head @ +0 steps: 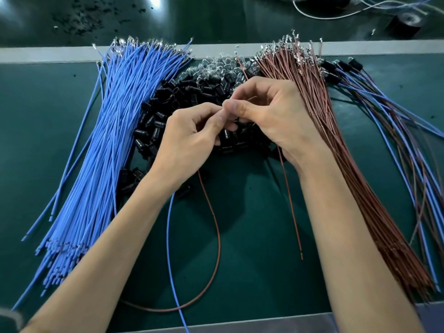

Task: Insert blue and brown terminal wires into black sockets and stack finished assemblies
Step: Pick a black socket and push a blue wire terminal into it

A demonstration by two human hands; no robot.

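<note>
Few done assemblies [384,104] stacked right; big blue [115,131] and brown [319,121] bundles remain. Left hand [189,143] and right hand [271,116] pinch wires at a hidden socket.

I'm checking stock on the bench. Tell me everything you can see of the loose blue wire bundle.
The blue wire bundle is a thick fan of thin, plastic-insulated wires lying flat on the green mat, slanting from near-left to far-centre. Far ends carry small shiny metal terminals; near ends look cut. A few strays splay leftward. Its right edge meets the pile of black sockets. Neither hand touches it.
</note>
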